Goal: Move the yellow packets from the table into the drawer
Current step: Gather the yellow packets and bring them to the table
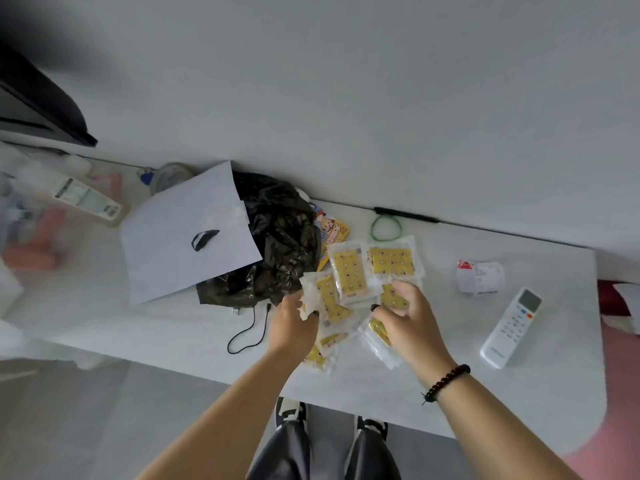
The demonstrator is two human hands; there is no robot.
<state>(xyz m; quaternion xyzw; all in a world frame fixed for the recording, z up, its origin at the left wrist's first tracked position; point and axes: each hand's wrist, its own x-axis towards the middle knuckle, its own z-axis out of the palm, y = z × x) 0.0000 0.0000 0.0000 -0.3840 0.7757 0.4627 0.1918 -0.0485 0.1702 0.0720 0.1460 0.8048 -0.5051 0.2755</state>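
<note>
Several yellow packets (349, 271) in clear wrappers lie in a loose pile on the white table (519, 393), a little right of its middle. My left hand (292, 323) grips the pale edge of one packet (329, 299) at the pile's left side. My right hand (408, 320), with a dark bead bracelet on the wrist, has its fingers curled round another packet (393, 296) at the pile's right side. More packets (322, 351) poke out beneath both hands. No drawer is in view.
A crumpled black plastic bag (277, 244) under a white sheet of paper (187, 233) lies left of the pile. A black cable (249, 334), a green ring (385, 227), a white remote (512, 327), a small white tub (479, 277) and a colourful snack packet (332, 232) are nearby.
</note>
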